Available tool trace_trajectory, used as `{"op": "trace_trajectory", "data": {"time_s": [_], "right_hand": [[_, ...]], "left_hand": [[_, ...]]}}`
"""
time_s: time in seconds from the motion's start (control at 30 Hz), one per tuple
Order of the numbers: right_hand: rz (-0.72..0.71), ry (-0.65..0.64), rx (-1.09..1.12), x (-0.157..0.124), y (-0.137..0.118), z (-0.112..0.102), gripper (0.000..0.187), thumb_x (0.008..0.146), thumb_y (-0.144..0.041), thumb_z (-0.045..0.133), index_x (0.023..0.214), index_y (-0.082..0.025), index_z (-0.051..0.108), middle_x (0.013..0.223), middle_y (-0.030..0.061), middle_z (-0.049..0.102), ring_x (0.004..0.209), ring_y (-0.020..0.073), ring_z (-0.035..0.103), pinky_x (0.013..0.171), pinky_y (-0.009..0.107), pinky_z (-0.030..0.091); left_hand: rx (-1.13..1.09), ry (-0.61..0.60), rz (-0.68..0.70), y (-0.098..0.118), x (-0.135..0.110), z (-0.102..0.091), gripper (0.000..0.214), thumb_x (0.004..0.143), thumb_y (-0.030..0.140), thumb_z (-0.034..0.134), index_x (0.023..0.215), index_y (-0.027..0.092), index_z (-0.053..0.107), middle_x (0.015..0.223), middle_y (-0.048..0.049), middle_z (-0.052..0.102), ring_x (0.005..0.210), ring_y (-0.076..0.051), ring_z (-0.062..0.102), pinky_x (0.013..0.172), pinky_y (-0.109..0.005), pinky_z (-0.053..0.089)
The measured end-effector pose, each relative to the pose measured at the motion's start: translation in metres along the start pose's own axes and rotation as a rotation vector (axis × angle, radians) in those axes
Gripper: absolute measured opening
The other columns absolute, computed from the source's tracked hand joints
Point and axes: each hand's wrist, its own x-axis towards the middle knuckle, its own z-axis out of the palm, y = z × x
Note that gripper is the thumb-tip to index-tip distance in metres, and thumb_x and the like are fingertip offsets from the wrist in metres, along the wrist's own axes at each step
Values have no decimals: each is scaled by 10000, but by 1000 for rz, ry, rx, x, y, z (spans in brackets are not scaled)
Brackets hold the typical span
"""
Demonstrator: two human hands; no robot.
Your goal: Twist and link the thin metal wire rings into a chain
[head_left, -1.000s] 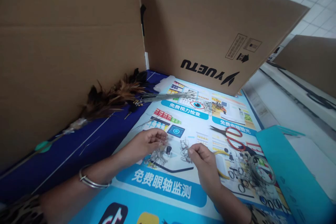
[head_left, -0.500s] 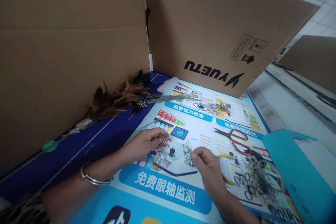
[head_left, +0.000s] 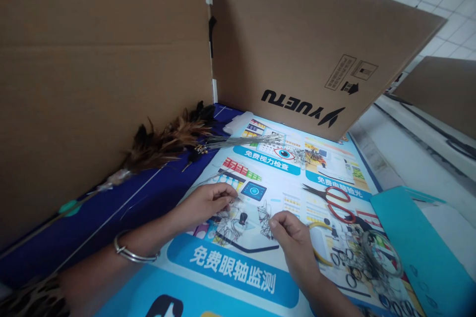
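Observation:
My left hand is closed in a pinch, with a bit of thin wire showing at its fingertips. Just below those fingers lies a loose pile of fine wire pieces. My right hand also has thumb and forefinger pressed together; whatever sits between them is too small to name. A second small heap of bent wire pieces lies beside its fingertips, to the left. Both hands are low over the printed sheet, a short gap apart.
Red-handled scissors, a yellow ring, a wire coil and several small dark rings lie at right, near a teal box. Long wires and brown feathers lie behind. Cardboard panels wall the back and left.
My hands stay in nearly the same places, with the left fingertips shifted very slightly. The whole view has moved a little.

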Motion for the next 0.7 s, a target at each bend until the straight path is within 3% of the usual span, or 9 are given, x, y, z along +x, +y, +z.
{"op": "trace_trajectory", "data": {"time_s": [0.23, 0.7], "right_hand": [[-12, 2, -24, 0, -2, 0, 228, 826, -360, 586, 700, -173, 551, 618, -16, 514, 605, 125, 437, 567, 236, 369], [-3, -21, -5, 2, 0, 0, 211, 840, -344, 576, 713, -176, 555, 633, -11, 529, 619, 128, 450, 580, 238, 375]], "left_hand": [[110, 17, 28, -2, -1, 0, 216, 801, 320, 529, 909, 160, 624, 658, 19, 532, 598, -124, 523, 509, -198, 399], [351, 49, 137, -2, -1, -6, 179, 808, 282, 511, 872, 174, 639, 770, -10, 607, 673, -150, 549, 587, -225, 414]]}}
